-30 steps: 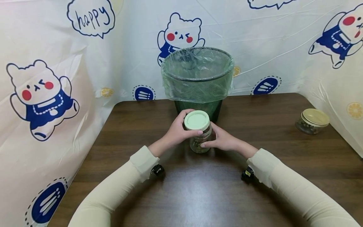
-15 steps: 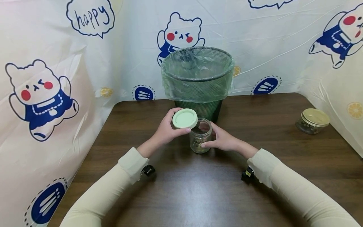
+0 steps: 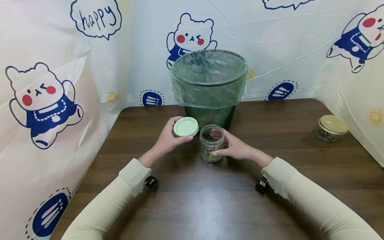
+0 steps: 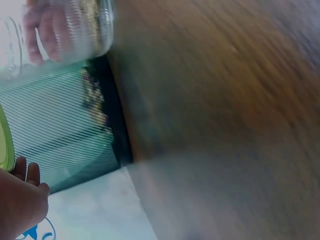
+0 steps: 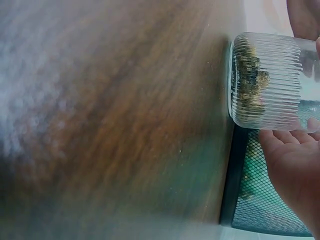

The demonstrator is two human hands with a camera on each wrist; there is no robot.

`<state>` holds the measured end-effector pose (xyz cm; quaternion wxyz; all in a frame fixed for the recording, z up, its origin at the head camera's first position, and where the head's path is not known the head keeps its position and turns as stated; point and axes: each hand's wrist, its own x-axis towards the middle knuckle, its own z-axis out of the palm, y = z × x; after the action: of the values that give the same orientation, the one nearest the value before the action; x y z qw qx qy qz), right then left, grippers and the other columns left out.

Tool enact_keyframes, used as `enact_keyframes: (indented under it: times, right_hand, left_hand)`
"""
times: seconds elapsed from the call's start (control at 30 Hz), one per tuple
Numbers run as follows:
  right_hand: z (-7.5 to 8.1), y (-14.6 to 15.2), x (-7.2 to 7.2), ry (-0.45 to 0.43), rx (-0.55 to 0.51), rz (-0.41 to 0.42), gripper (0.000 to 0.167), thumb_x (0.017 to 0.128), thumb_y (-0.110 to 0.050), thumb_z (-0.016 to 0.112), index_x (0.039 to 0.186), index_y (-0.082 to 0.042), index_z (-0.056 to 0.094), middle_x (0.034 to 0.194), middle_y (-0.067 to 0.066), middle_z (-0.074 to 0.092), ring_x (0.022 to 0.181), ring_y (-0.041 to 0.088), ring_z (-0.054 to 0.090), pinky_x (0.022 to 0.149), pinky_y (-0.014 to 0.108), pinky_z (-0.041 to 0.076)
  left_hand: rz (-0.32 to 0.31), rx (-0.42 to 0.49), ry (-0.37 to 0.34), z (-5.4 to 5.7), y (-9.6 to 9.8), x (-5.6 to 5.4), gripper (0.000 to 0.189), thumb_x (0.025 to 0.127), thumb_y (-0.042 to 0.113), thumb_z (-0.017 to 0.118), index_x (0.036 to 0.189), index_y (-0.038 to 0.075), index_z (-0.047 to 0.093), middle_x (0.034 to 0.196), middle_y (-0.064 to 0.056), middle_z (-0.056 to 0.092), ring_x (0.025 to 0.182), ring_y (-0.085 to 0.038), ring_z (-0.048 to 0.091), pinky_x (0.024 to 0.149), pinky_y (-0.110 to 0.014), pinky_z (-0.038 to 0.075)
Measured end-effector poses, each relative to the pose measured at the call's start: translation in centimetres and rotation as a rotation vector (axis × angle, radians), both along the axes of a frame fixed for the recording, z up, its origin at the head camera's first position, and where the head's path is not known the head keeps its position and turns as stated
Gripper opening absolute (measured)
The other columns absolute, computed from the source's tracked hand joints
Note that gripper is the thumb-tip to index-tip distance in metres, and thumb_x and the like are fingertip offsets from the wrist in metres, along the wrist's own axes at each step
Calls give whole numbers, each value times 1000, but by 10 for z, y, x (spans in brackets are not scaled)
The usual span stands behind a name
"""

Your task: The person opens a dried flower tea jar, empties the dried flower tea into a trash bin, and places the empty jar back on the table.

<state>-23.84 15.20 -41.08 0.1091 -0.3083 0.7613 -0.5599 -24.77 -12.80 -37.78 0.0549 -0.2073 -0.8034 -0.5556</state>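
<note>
A pale green round lid (image 3: 186, 126) is held by my left hand (image 3: 168, 136), thumb at its near edge and fingers behind it. Just to its right, a clear glass jar (image 3: 211, 143) stands upright on the table with its mouth uncovered. My right hand (image 3: 235, 145) grips the jar from the right side, thumb in front and fingers behind the glass. In the right wrist view, ribbed glass shows on the jar (image 5: 270, 82), and small dried yellowish-brown bits (image 5: 250, 80) lie at its bottom. The left wrist view catches only an edge of the lid (image 4: 5, 142).
A dark mesh wastebasket (image 3: 210, 115) with a green plastic liner (image 3: 210, 95) stands right behind the jar. At the right of the wooden table (image 3: 204, 206) sits a low glass jar (image 3: 330, 128) with a yellowish lid. A printed cloth (image 3: 144, 60) hangs behind and at the sides.
My left hand has lifted the green lid off the jar and moved it left, leaving the jar's mouth uncovered. The right hand and the jar have stayed in place.
</note>
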Motion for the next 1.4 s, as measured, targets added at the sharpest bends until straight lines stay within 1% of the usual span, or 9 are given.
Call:
enact_keyframes:
  times: [0.07,0.17,0.3,0.47,0.57,0.73,0.9,1.07,1.4]
  right_hand:
    - [0,0,0,-9,6,-3,78,81,0,77,143,6,31,142,27,40,133,32,39,102,53,35]
    - [1,0,0,-14,11,-5,78,81,-1,77,144,5,31,143,26,39,133,31,39,103,53,35]
    - [1,1,1,-4,13,-10,78,81,-2,78,144,3,32,143,22,42,133,31,39,103,53,35]
    - [1,0,2,-6,6,-8,79,81,-4,78,144,3,31,143,23,41,133,32,39,103,53,35]
    - [0,-1,2,-5,4,-4,79,81,-4,78,144,4,31,143,25,40,133,33,38,104,54,33]
    - [1,-1,3,-11,7,-11,78,81,-5,78,144,1,32,143,22,42,133,33,39,104,54,34]
    - [3,-1,4,-23,19,-19,78,81,-4,78,144,0,32,144,19,42,134,30,38,104,53,34]
    - [3,-1,3,-40,27,-12,78,82,-3,77,145,0,31,145,20,40,134,29,37,104,53,33]
    - [4,-1,3,-43,30,-18,79,82,-3,77,145,-1,31,145,17,41,134,27,38,104,51,35]
  left_hand:
    - [16,-30,-12,-3,-3,-2,73,72,14,85,133,7,46,128,-8,51,115,-21,48,99,-39,35]
    - [31,-117,-18,-8,-6,-5,73,73,21,86,133,9,47,127,-6,51,115,-21,48,99,-41,36]
    - [19,-244,2,-14,-7,-9,75,72,32,87,132,10,48,125,-5,50,114,-21,48,98,-43,38]
    - [-1,-334,26,-22,-6,-13,78,69,37,88,131,8,50,122,-5,52,113,-21,47,96,-43,39]
    - [-13,-372,26,-25,-6,-15,79,68,38,88,130,8,51,122,-5,53,113,-22,47,95,-43,39]
    - [-34,-440,3,-30,-4,-16,77,69,40,86,129,6,52,122,-6,54,113,-22,47,94,-42,41]
    - [-36,-497,-27,-29,0,-16,78,69,44,85,128,4,52,121,-8,54,110,-23,48,90,-41,44]
    - [-41,-560,-48,-29,3,-16,79,69,45,84,127,2,52,120,-11,54,109,-25,48,88,-41,45]
    - [-48,-631,-45,-32,6,-21,81,68,45,86,127,-1,52,120,-13,55,109,-26,49,89,-40,44]
